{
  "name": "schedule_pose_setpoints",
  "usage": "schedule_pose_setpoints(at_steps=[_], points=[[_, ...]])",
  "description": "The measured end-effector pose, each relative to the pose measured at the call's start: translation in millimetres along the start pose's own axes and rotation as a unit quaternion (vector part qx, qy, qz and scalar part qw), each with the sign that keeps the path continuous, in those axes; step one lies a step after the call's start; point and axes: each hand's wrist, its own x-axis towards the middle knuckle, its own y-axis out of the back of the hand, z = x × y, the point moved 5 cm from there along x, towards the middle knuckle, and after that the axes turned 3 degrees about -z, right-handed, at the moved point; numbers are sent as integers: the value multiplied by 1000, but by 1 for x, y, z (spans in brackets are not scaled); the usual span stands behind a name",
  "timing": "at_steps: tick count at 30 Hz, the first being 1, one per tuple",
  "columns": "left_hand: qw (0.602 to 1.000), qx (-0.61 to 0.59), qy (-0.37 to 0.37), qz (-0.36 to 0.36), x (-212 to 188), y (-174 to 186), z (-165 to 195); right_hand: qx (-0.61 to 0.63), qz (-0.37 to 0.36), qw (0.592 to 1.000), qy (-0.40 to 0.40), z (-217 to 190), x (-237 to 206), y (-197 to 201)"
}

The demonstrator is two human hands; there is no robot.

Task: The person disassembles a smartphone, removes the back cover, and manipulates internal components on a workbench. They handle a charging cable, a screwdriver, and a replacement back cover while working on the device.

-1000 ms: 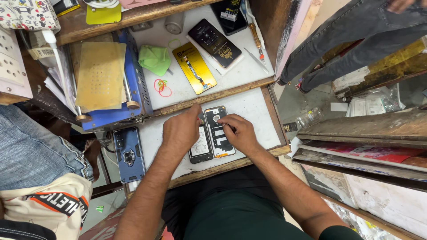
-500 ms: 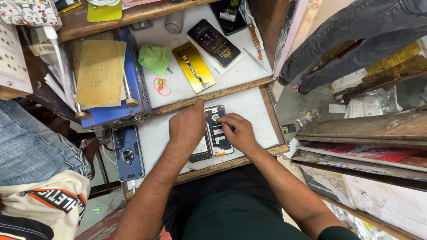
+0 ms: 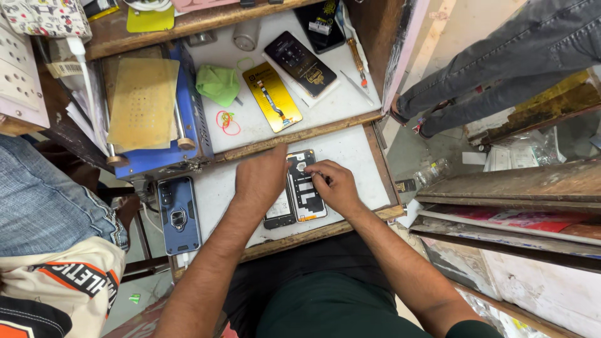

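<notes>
Fingers [image 3: 315, 174] of our right hand [image 3: 335, 186] pinch together on something small at the upper part of the opened phone [image 3: 305, 188], too small for us to tell what; the fingers of our left hand [image 3: 261, 181] lie flat and spread, pressing down just left of it and covering part of a second dark phone [image 3: 279, 216] beside it. The opened phone lies back-off on the white table [image 3: 350, 150], directly under both hands. We judge that we are working a small part inside the phone while steadying it. The next move calls for a steady left hand and fine control at the right fingertips. Left of the left hand lies a blue-cased phone [image 3: 179, 214]; beyond the fingers, a yellow packet [image 3: 273, 96] and a green cloth [image 3: 217, 83]
</notes>
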Motion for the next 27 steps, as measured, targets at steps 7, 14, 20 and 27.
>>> schedule_pose_setpoints(at_steps=[7, 14, 20, 27], points=[[997, -31, -54, 37, -6, 11, 2, 0, -15, 1000, -9, 0, -2, -2], [998, -38, -42, -21, 3, 14, -2, -25, -21, 999, -15, -1, 0, -3], [991, -91, -86, 53, -5, 25, -2, -33, -18, 999, 25, -6, 1, -3], [991, -17, 83, -107, 1, 29, -2, -32, -32, 999, 5, -7, 1, -4]])
